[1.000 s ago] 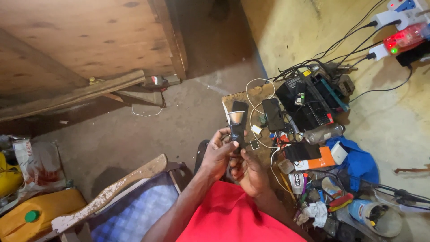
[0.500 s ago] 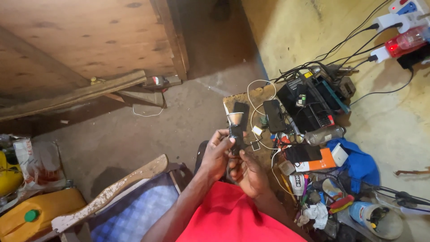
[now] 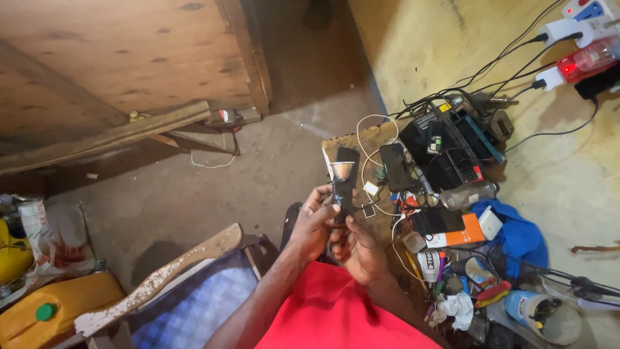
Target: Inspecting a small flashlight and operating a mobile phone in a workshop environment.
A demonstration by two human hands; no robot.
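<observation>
Here, a black flashlight [image 3: 343, 181] is held upright, barely shifted from a second earlier, by the left hand [image 3: 314, 223] and right hand [image 3: 356, 249], closed together on it beside the cluttered workboard's [image 3: 342, 139] left edge.

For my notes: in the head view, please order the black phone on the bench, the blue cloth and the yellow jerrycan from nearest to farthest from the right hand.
From the right hand:
1. Black phone, just above on the bench.
2. Blue cloth, to the right.
3. Yellow jerrycan, far left on the floor.
</observation>
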